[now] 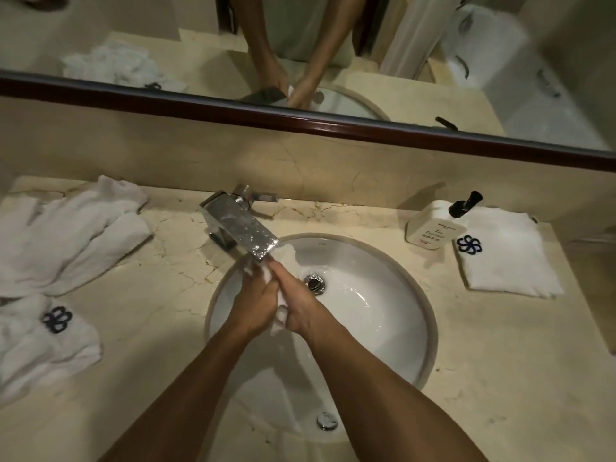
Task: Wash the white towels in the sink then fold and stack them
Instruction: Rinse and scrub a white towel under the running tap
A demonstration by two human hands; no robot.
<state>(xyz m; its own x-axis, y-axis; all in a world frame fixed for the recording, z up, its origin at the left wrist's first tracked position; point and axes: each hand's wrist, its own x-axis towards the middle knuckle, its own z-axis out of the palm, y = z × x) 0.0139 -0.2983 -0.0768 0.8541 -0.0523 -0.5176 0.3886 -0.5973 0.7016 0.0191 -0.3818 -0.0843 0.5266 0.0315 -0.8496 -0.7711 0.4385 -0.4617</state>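
On the counter at left lie crumpled towels (66,235). In the sink (383,328), under the faucet (238,225), the left hand (256,303) and right hand (298,308) squeeze one towel (281,315); better rub it evenly and keep it low. A folded towel (506,258) waits at right.

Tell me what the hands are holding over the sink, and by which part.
Both hands, left hand and right hand, grip one wet white towel, bunched between them under the faucet. Which part of it cannot be told.
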